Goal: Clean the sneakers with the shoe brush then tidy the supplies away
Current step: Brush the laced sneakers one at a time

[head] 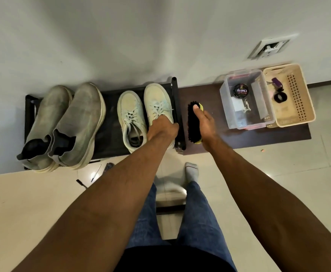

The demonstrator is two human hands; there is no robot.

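Right hand (pixel 203 122) closed around the shoe brush (pixel 194 122), long axis 12-to-6, bristles facing 9 o'clock toward the right-hand pale sneaker (pixel 156 103) just beside on the rack (pixel 109 134), left hand (pixel 161 128) gripping its collar, nearer.

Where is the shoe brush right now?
In the head view, the shoe brush is in the right hand, right of the shoe rack and left of the clear plastic box.
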